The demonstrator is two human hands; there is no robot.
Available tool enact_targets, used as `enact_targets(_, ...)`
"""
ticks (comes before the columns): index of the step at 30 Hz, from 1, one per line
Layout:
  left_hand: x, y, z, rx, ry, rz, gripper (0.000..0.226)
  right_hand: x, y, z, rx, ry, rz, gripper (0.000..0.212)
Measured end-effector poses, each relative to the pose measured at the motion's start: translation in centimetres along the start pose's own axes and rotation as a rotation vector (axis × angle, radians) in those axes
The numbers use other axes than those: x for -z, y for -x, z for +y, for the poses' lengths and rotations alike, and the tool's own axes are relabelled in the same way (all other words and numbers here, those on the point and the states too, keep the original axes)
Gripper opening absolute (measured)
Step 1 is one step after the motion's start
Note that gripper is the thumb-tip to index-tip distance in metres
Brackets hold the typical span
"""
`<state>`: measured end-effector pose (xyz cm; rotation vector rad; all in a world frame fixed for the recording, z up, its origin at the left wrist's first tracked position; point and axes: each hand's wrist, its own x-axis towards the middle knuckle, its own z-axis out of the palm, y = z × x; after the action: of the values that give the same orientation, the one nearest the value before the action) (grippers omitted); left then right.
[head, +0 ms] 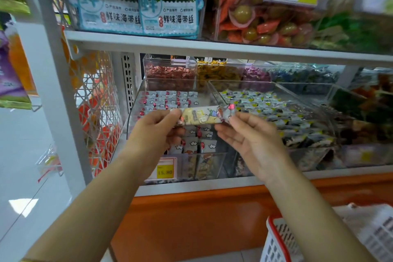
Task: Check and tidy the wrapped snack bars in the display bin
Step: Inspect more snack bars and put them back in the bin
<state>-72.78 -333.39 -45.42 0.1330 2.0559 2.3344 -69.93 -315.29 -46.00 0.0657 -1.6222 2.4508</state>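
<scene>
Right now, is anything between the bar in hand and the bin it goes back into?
Nothing visible. The left hand and right hand pinch the bar by its ends, just above the open-topped clear bin. Below it lie only the other bars in their rows.

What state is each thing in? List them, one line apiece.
Snack bar, wrapped, held level above the bin by both ends.
Left hand, pinches the bar's left end.
Right hand, pinches the bar's right wrapper end.
Display bin, open-topped, partly filled.
Bars in the bin, wrapped, lying in rows.
Price tag, on the bin's front, reads 15.80.
Basket, lower right, partly out of frame.
</scene>
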Motion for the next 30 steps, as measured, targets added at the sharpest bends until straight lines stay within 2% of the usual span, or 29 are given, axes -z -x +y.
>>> enact_targets(6, 0.3, -0.3, 0.2, 0.123, 0.279, -0.027, 0.012, 0.4, -0.4, 0.2, -0.073, -0.196, -0.059, 0.022)
enact_targets(11, 0.4, -0.6, 0.4, 0.169, 0.498, -0.124, 0.006, 0.7, -0.8, 0.5, -0.078, -0.258, -0.034, 0.015)
enact_targets(14, 0.5, -0.6, 0.5, 0.150, 0.495, -0.162, 0.003, 1.0, -0.8, 0.5, -0.072, -0.241, -0.013, 0.010)
enact_targets(22, 0.2, -0.4, 0.6, 0.099, 0.468, -0.175, 0.017, 1.2, -0.7, 0.3, -0.044, -0.233, 0.045, 0.013)
enact_targets(30, 0.5, -0.5, 0.2, 0.217, 0.495, -0.054, 0.015, 0.7, -0.4, 0.6, 0.078, -0.163, -0.018, 0.011)
